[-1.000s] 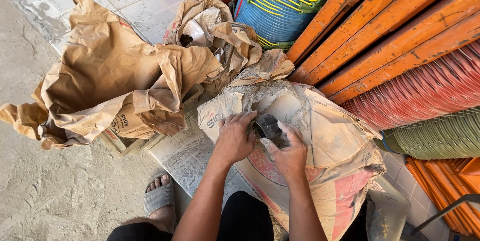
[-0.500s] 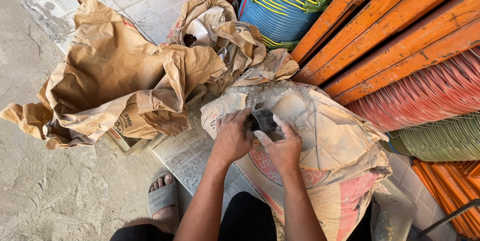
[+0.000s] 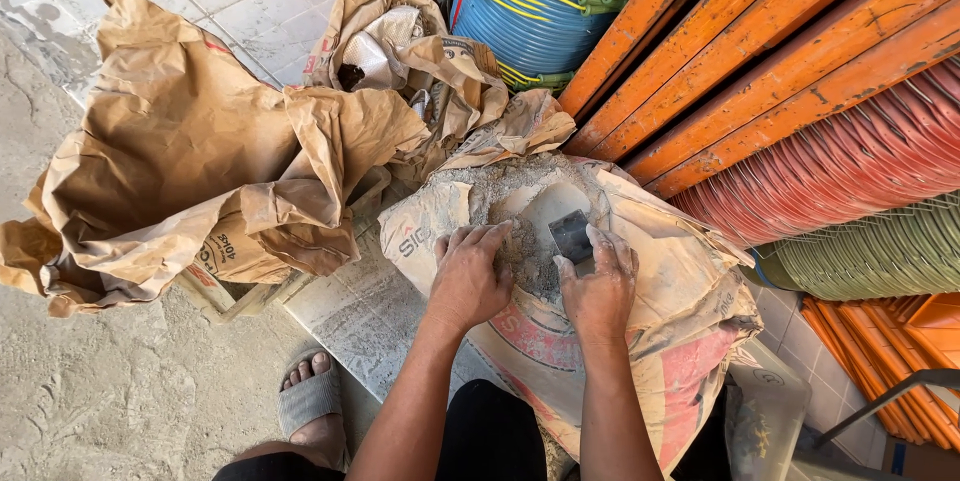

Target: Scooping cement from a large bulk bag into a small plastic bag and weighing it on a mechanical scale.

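Resting on a torn cement sack (image 3: 640, 341), the left hand (image 3: 470, 276) lies palm down, fingers spread loosely over grey powder (image 3: 525, 261) at the sack's opening. Just beside it, the right hand (image 3: 600, 286) pinches a small dark scraper (image 3: 570, 234), its blade above the powder. Crumpled brown bags (image 3: 200, 161) lie left on the floor.

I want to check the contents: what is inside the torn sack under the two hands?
Grey powder shows in the torn opening of the sack. The right hand holds a dark flat blade there; the left hand rests on the powder. How deep the powder goes is covered by paper.
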